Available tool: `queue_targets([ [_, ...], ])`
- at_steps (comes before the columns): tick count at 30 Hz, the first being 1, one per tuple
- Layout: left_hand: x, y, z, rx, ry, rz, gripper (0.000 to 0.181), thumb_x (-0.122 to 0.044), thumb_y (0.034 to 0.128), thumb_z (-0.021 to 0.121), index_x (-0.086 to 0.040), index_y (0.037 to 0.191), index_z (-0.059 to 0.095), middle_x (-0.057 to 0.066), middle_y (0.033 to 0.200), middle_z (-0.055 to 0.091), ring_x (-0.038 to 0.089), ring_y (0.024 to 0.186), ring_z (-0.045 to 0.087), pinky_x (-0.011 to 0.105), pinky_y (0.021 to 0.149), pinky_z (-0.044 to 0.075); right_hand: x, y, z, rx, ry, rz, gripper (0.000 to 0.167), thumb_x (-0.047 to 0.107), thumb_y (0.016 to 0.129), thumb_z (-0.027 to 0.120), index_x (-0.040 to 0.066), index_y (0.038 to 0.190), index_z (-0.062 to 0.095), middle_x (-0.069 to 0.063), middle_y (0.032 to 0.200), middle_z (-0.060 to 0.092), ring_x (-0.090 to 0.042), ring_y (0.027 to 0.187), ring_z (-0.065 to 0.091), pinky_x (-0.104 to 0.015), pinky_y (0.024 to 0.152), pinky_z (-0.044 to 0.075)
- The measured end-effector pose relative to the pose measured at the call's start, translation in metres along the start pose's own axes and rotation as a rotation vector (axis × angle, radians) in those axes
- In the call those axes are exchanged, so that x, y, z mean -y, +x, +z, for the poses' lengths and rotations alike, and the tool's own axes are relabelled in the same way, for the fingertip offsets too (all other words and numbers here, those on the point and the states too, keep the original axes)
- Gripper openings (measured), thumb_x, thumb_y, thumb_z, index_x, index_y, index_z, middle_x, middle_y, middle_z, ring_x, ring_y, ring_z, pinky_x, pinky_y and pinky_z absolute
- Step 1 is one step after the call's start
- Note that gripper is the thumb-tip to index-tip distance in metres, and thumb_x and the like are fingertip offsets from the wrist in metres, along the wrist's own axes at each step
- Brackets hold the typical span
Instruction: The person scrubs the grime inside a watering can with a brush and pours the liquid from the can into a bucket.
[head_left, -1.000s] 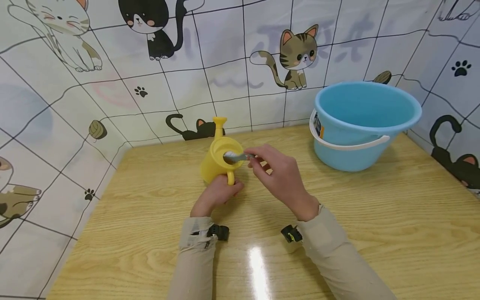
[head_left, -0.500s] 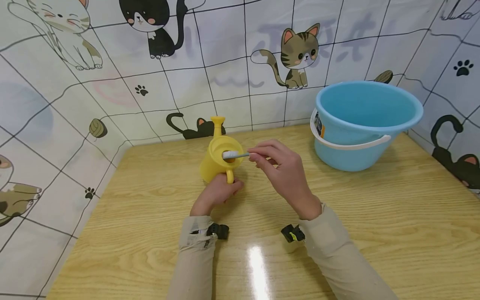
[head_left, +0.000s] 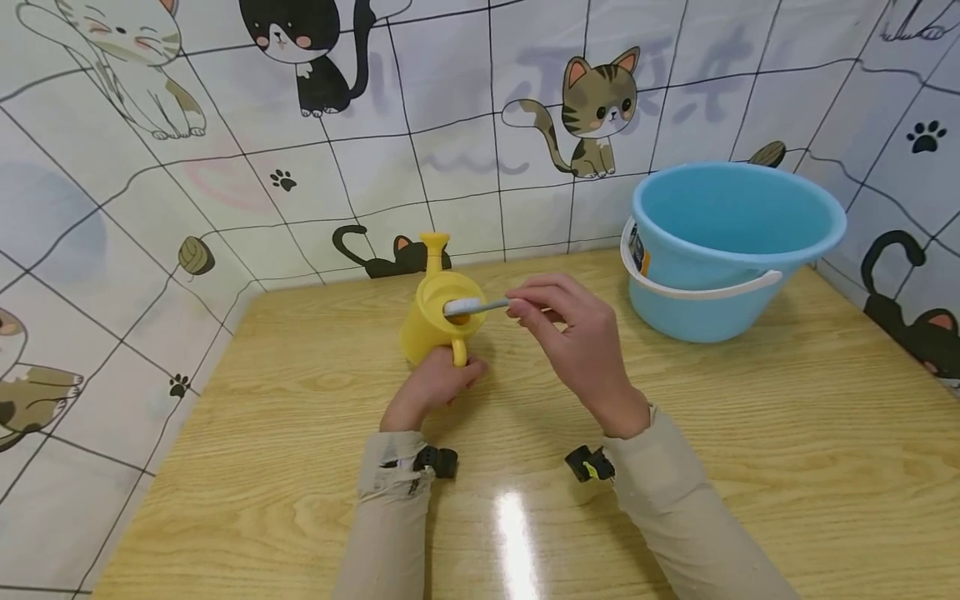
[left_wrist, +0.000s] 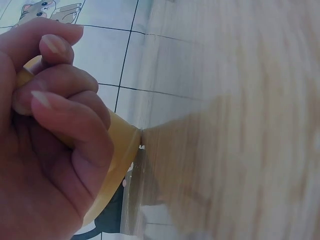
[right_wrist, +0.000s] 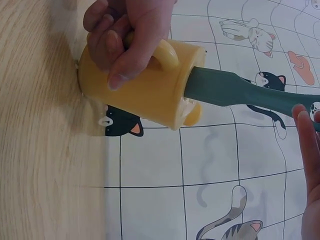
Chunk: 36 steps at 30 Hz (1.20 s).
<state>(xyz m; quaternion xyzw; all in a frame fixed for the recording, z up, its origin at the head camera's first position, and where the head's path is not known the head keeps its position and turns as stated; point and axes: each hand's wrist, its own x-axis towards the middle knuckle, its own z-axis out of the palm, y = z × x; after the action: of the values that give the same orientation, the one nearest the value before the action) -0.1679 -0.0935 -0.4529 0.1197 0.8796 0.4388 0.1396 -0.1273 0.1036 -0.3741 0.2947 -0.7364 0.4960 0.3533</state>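
Observation:
A yellow watering can [head_left: 427, 329] stands on the table, its spout toward the back wall. My left hand [head_left: 438, 379] grips its handle [right_wrist: 166, 54] with curled fingers, also seen close up in the left wrist view. My right hand [head_left: 573, 342] pinches the end of a green-handled brush [right_wrist: 225, 89] between thumb and fingers. The brush's white bristles [head_left: 461, 307] lie at the can's top opening, facing up. How far the brush head reaches inside is partly hidden by the rim.
A light blue bucket [head_left: 697, 312] with a white handle stands at the back right. A cat-patterned cloth [head_left: 465, 100] covers the walls behind and beside the wooden table [head_left: 285, 475].
My right hand has shifted slightly up and to the right, drawing the brush a little outward. The brush has turned so more white shows. My left hand and the can have barely moved.

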Motion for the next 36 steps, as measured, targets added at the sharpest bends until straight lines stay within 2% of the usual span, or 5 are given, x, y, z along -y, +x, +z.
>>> queue_targets([
  [11,0.002,-0.001,-0.001,-0.007,-0.026,-0.041,0.03,-0.029,0.079,0.053,-0.011,0.056,0.046,-0.001,0.048,0.034,0.017,0.036,0.034,0.026,0.037,0.028,0.0,0.006,-0.013,-0.065,0.027,0.001,0.016,0.004,0.079,0.065,0.004,0.095,0.068,0.002,0.091,0.061,-0.008,0.075,0.061,-0.023,0.065,0.05],
  [18,0.002,-0.001,-0.002,-0.022,0.01,-0.047,0.034,-0.03,0.0802,0.055,-0.013,0.054,0.041,-0.001,0.046,0.033,0.016,0.036,0.035,0.026,0.036,0.028,-0.002,0.008,-0.017,-0.122,0.012,0.019,0.016,0.003,0.079,0.065,0.005,0.094,0.068,0.003,0.094,0.061,-0.01,0.078,0.061,-0.023,0.066,0.05],
  [23,0.002,-0.003,-0.002,-0.045,0.053,-0.053,0.034,-0.031,0.0796,0.054,-0.014,0.053,0.04,-0.002,0.045,0.034,0.015,0.036,0.035,0.026,0.036,0.028,-0.009,0.008,-0.017,-0.149,-0.061,0.044,0.015,0.009,0.08,0.065,0.006,0.094,0.068,0.002,0.095,0.061,-0.009,0.078,0.06,-0.023,0.068,0.049],
  [27,0.001,-0.003,-0.003,-0.07,0.044,-0.04,0.035,-0.029,0.0797,0.054,-0.013,0.052,0.04,-0.001,0.044,0.034,0.016,0.034,0.036,0.027,0.036,0.031,-0.019,0.005,-0.019,-0.153,-0.158,0.075,0.015,0.014,0.081,0.065,0.007,0.093,0.069,0.001,0.096,0.061,-0.01,0.08,0.06,-0.022,0.068,0.049],
  [36,-0.002,-0.001,-0.003,-0.138,0.04,-0.079,0.032,-0.029,0.0788,0.053,-0.01,0.055,0.05,0.001,0.045,0.043,0.018,0.032,0.041,0.03,0.035,0.039,-0.044,-0.004,-0.024,-0.084,-0.319,0.15,0.019,0.022,0.083,0.063,0.006,0.091,0.068,0.0,0.093,0.061,-0.01,0.08,0.06,-0.027,0.063,0.051],
])
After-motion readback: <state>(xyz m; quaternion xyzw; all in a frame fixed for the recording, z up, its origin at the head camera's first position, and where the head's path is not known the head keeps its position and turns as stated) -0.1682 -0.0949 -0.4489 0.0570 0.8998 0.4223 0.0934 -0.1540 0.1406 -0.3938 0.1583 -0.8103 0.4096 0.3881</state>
